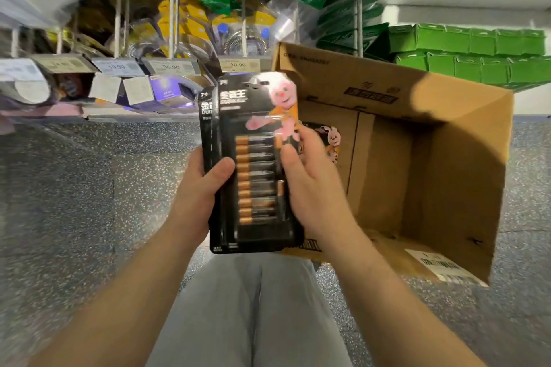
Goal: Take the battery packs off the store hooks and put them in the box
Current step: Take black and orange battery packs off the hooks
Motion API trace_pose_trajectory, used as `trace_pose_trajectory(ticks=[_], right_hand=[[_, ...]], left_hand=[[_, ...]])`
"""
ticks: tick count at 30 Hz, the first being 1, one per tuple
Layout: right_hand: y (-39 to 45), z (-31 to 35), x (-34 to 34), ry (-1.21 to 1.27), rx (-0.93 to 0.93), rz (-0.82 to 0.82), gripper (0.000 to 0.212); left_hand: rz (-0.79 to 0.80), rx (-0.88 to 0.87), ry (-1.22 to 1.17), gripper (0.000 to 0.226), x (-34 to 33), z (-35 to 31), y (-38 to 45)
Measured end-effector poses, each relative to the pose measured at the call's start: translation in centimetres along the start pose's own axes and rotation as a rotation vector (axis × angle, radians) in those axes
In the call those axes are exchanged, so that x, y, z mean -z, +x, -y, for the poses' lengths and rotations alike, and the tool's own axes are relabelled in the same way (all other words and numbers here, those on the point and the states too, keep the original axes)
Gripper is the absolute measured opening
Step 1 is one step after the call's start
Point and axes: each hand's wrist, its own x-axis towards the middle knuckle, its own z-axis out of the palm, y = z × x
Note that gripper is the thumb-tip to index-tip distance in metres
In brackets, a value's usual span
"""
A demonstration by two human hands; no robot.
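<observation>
A: Left of the cardboard box (447,116), over the knees: battery packs (253,164), at least two stacked, front one overlapping the rear. Off the hooks already, not yet boxed. Transfer step, by my read.

B: Grip state?

A: Left hand (196,188) wrapped round the stack's left edge, thumb across the front near the upper cells, fingers hidden behind. Right hand (310,188) on the right edge, thumb on the front beside the blister, fingertips curled over the card near the printed mascot. Both gripping. Stack upright, tilted slightly, held clear of the floor.

B: Box contents?

A: One pack inside (331,140), lying against the box's left wall, partly hidden behind the right hand. Rest of the interior bare cardboard as far as visible. Box open-topped, tipped toward the camera, sitting on the speckled floor.

B: Next move?

A: Probably: swing stack rightward over the box's near-left wall, lower inside, release. Needs squaring the two packs first or the rear one could slip. Could go down flat on the box bottom or alongside the pack already there.

B: Hooks?

A: Up and left of the box, price tags (171,66) along the rail. Remaining stock on them too blurred to tell.
</observation>
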Motion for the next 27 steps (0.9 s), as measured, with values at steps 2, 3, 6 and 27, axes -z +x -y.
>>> trace_pose_trajectory(ticks=[2,3,6,27], right_hand=[[-0.3,0.1,-0.9,-0.329,0.087,0.06,0.038],[-0.4,0.1,-1.0,-0.476,0.121,0.072,0.042],[-0.1,0.1,-0.1,-0.487,0.105,0.015,0.045],[9.2,-13.2,-1.7,-0.027,-0.445,-0.033,0.017]], left_hand=[[0.015,-0.004,0.026,0.08,0.2,0.1,0.1],[0.024,0.005,0.038,0.076,0.2,0.0,0.2],[0.045,0.022,0.047,0.064,0.3,-0.1,0.2],[0.022,0.057,0.104,0.066,2.0,-0.7,0.1]])
